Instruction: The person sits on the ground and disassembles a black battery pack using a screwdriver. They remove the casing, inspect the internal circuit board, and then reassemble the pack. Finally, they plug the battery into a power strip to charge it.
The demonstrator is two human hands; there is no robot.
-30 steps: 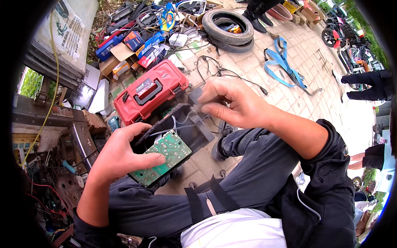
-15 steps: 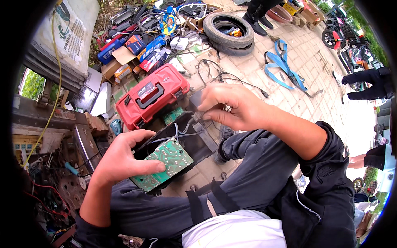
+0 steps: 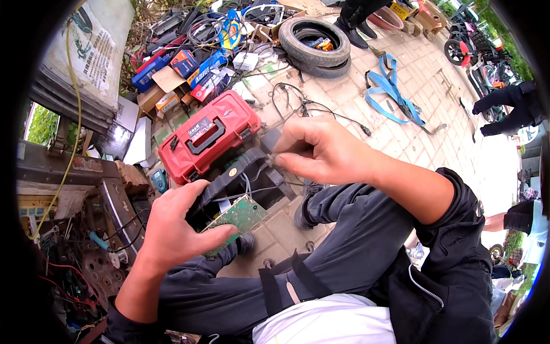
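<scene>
My left hand [image 3: 177,223] grips a green circuit board [image 3: 240,213] together with the black plastic casing [image 3: 240,178] it sits in, thumb lying across the board. My right hand [image 3: 321,150] pinches a small dark part at the casing's upper right end, where thin grey wires [image 3: 252,182] run from the board. Both are held above my knees in dark trousers. The board's underside is hidden.
A red tool case [image 3: 207,133] lies on the paving just beyond the casing. Stacked tyres [image 3: 316,41], coloured boxes [image 3: 195,66], black cables [image 3: 298,100] and blue straps [image 3: 392,92] lie further out. A cluttered workbench [image 3: 74,218] stands at left. Another person's dark sleeve [image 3: 507,106] shows at right.
The casing and board have tilted up, so less of the green board shows under my left thumb. My right hand stays pinched at the casing's end.
</scene>
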